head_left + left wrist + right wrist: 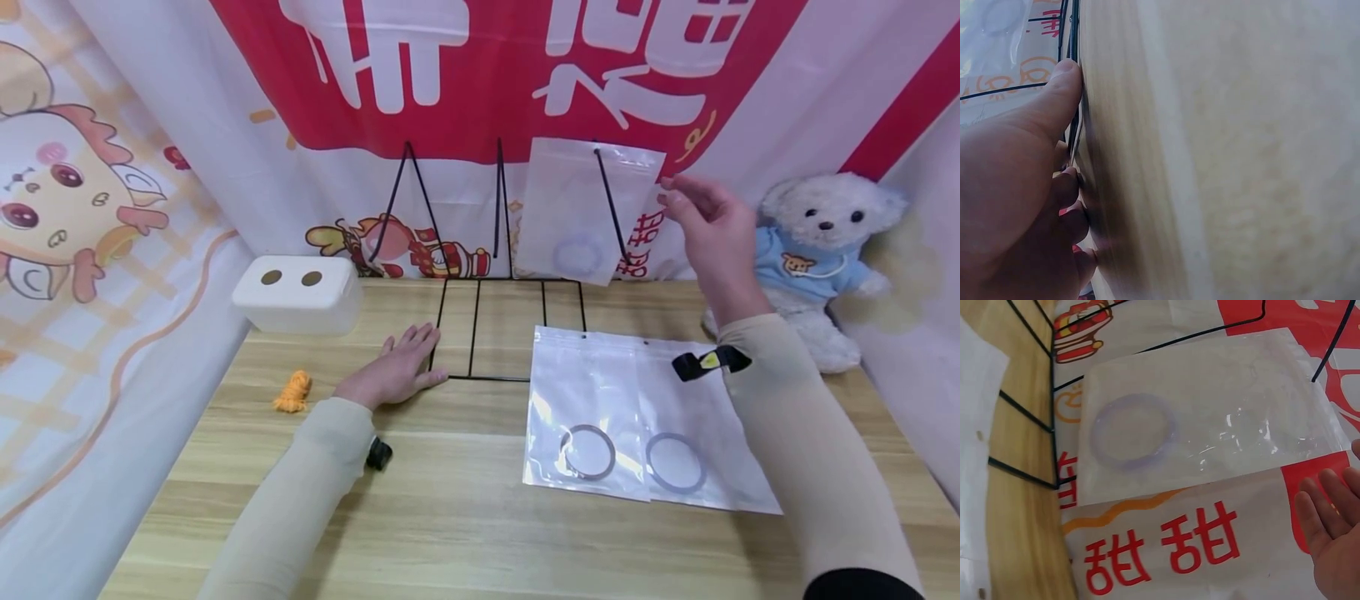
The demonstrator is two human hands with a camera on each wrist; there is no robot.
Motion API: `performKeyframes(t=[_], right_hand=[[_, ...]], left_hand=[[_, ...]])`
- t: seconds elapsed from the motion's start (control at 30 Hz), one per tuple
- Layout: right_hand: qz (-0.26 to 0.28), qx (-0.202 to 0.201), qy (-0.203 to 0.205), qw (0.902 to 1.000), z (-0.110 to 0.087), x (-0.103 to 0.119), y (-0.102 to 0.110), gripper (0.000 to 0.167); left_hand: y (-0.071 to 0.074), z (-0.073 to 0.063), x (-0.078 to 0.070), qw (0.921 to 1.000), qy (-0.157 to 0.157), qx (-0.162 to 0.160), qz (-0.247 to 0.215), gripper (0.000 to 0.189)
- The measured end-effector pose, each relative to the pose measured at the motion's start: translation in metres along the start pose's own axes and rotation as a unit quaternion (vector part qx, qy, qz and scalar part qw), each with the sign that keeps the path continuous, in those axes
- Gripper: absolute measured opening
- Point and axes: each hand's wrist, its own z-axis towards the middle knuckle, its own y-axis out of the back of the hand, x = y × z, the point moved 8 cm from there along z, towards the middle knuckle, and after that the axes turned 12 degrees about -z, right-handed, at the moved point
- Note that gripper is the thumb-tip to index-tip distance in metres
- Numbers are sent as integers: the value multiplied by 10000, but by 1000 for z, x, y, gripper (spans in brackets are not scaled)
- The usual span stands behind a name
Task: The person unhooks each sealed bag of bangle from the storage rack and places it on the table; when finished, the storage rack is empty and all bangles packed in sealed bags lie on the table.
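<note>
A black wire rack (487, 378) stands on the wooden table against a printed cloth. My left hand (402, 364) rests palm down at the left of its base, fingers spread; in the left wrist view the thumb (1063, 78) lies along the wire. From the rack's right arm hangs a clear zip bag (551, 196) with a pale purple ring (1132, 431) inside. Just right of that bag is my right hand (716, 233), its fingers loosely bent and apart from the bag, holding nothing. Two flat zip bags (585, 383), each with a ring, lie overlapping below the right forearm.
A white box (300, 312) with two round holes stands at the back left. In front of it lies an orange bundle of cord (293, 392). At the back right sits a white teddy bear (813, 250) in a blue top.
</note>
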Motion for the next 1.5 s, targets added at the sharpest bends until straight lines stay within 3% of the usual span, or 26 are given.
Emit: performKeyframes(t=[0.33,0.4,0.53,0.8,1.1,1.5], right_hand=[[-10,222,-218,9995,28,20,-13,54],[96,276,-294,9991,30,20,-15,54],[219,312,-324,9987,31,19,-18,51],[560,182,-390,9975,32,15,-20,48],[465,-127,-2,9988,29,22,-20,38],[134,-297,456,9984,17,28,-13,43]], left_hand=[[4,-11,-16,9997,-83,84,-194,96],[5,-10,-17,9999,1,73,-155,94],[2,-3,-5,9999,-49,-30,-153,95],[6,-10,-16,10000,35,79,-7,94],[5,-11,-19,9998,116,127,33,91],[1,0,0,10000,-23,30,-87,98]])
